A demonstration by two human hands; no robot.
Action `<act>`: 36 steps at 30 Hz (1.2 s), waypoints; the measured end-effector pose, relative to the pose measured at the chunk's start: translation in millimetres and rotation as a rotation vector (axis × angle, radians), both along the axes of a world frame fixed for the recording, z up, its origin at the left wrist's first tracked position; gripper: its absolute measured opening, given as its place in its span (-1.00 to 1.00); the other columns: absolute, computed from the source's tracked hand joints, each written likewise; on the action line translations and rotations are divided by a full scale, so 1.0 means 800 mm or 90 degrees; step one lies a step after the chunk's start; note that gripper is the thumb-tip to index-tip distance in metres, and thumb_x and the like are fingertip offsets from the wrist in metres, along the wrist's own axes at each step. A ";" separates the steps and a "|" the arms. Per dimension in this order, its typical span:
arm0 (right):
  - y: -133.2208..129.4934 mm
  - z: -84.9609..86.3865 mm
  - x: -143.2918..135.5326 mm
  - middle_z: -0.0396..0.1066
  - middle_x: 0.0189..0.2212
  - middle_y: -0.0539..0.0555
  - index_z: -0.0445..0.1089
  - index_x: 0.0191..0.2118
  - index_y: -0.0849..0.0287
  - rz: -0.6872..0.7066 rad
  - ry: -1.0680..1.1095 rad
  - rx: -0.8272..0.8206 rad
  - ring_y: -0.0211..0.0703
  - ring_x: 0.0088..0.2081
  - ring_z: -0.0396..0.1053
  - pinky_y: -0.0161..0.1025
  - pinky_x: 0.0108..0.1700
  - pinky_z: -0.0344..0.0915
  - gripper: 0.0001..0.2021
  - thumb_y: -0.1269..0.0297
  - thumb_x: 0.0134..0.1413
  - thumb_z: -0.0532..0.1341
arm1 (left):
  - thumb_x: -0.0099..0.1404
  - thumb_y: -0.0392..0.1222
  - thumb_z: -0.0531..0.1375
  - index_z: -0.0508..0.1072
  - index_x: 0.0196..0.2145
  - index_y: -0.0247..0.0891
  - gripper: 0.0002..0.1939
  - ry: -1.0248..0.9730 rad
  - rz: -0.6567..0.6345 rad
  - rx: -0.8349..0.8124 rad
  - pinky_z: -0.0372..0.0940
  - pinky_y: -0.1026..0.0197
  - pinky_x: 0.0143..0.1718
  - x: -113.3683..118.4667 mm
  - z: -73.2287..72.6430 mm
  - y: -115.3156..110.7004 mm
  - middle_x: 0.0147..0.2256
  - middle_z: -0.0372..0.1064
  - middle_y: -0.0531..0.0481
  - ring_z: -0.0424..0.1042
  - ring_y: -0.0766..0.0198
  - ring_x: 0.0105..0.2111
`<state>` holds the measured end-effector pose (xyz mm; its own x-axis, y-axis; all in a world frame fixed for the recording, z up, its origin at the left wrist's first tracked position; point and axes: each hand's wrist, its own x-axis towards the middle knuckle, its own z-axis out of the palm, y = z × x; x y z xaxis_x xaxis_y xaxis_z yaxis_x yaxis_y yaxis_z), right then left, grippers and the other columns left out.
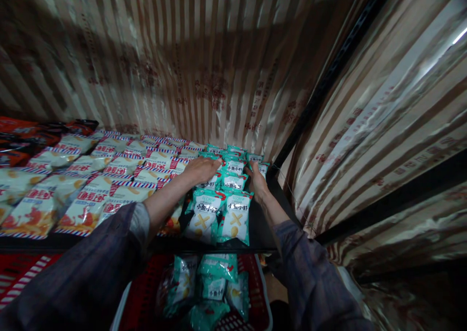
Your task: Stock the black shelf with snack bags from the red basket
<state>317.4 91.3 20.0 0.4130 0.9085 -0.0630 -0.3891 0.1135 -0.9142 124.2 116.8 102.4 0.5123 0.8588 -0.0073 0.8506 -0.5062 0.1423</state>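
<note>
Teal-and-white snack bags (234, 215) stand in close rows on a dark shelf. My left hand (205, 170) reaches over the left row, its fingers bent round the edge of a bag partway back. On the other side, my right hand (258, 181) has its fingers closed at the edge of a bag in the right row; some fingertips are hidden. Two bags at the front stand upright below my hands. More teal bags (218, 267) lie loose in a red basket (260, 292) under the shelf edge.
White snack bags with striped edges (87, 199) fill the shelf to the left, and orange-and-black packets (44, 131) lie farther left. Striped sheeting (204, 63) hangs behind and at the right. A dark metal post (317, 92) rises at the right corner. Another red basket (22, 275) is at lower left.
</note>
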 end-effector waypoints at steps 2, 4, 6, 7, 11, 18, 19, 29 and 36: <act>-0.002 0.005 0.002 0.50 -0.04 0.05 0.31 0.12 0.01 -0.020 0.000 -0.035 -0.18 -0.02 0.46 -0.15 0.06 0.36 -0.58 -0.04 0.27 0.02 | 0.44 0.04 -0.38 0.45 -0.04 -0.27 -0.32 0.003 0.007 0.004 0.26 0.10 0.02 0.000 0.000 0.002 0.02 0.43 -0.19 0.38 0.07 0.06; -0.003 0.013 0.003 0.50 -0.03 0.04 0.30 0.13 -0.02 -0.031 -0.003 -0.063 -0.20 0.01 0.44 -0.15 0.10 0.32 -0.59 -0.02 0.28 0.01 | 0.44 0.04 -0.37 0.46 -0.06 -0.27 -0.33 0.003 0.009 0.013 0.27 0.08 0.01 0.001 0.000 0.004 0.01 0.44 -0.18 0.39 0.06 0.04; -0.001 0.019 0.003 0.51 -0.05 0.04 0.31 0.12 -0.02 -0.031 -0.007 -0.067 -0.22 0.03 0.43 -0.16 0.12 0.30 -0.60 -0.02 0.30 0.00 | 0.44 0.02 -0.37 0.47 -0.07 -0.28 -0.33 0.001 0.002 0.027 0.26 0.07 0.02 0.001 -0.001 0.003 -0.02 0.45 -0.19 0.39 0.05 0.04; 0.000 0.021 0.004 0.52 -0.06 0.05 0.31 0.12 -0.02 -0.027 -0.007 -0.063 -0.22 0.04 0.42 -0.16 0.12 0.30 -0.60 -0.02 0.30 -0.01 | 0.44 0.00 -0.37 0.48 -0.08 -0.28 -0.33 -0.004 -0.005 0.038 0.25 0.06 0.04 0.001 -0.001 0.001 -0.02 0.45 -0.19 0.38 0.05 0.04; 0.006 0.022 0.007 0.52 -0.06 0.07 0.29 0.15 0.01 -0.027 -0.006 -0.036 -0.20 0.05 0.41 -0.16 0.09 0.33 -0.55 -0.07 0.29 -0.03 | 0.45 0.00 -0.33 0.45 0.02 -0.26 -0.36 -0.106 -0.012 0.151 0.04 -0.04 0.23 -0.004 0.000 -0.022 0.11 0.34 -0.15 0.17 0.05 0.21; 0.010 0.031 0.010 0.53 -0.14 0.05 0.33 0.10 0.01 -0.066 0.004 -0.024 -0.22 0.05 0.41 -0.17 0.13 0.31 -0.60 -0.01 0.30 -0.02 | 0.44 0.06 -0.28 0.32 0.17 -0.26 -0.39 -0.150 -0.049 0.143 -0.18 -0.12 0.31 0.007 -0.001 -0.035 0.24 0.17 -0.14 -0.09 0.02 0.33; 0.012 0.036 0.009 0.53 -0.14 0.05 0.33 0.09 0.02 -0.061 0.003 -0.024 -0.22 0.05 0.41 -0.17 0.14 0.30 -0.60 -0.01 0.31 -0.03 | 0.44 0.08 -0.26 0.29 0.19 -0.25 -0.40 -0.136 -0.039 0.120 -0.18 -0.13 0.31 0.011 0.000 -0.031 0.27 0.11 -0.15 -0.14 -0.01 0.34; 0.051 0.056 0.002 0.52 -0.22 0.05 0.32 0.05 0.10 -0.044 -0.008 -0.082 -0.15 -0.08 0.48 -0.13 0.12 0.31 -0.56 -0.08 0.26 0.01 | 0.41 0.11 -0.27 0.22 0.24 -0.14 -0.40 -0.030 0.019 0.010 -0.12 -0.20 0.26 0.026 -0.008 0.027 0.33 -0.04 -0.16 -0.13 -0.08 0.34; 0.063 0.064 0.005 0.48 -0.39 0.01 0.35 0.00 0.09 -0.007 0.010 -0.119 -0.16 -0.32 0.51 -0.15 -0.08 0.45 -0.53 -0.14 0.25 -0.03 | 0.42 0.03 -0.25 0.35 0.11 -0.11 -0.46 -0.016 0.004 0.027 0.00 -0.21 0.20 0.031 -0.019 0.053 0.22 0.20 -0.16 0.03 -0.06 0.29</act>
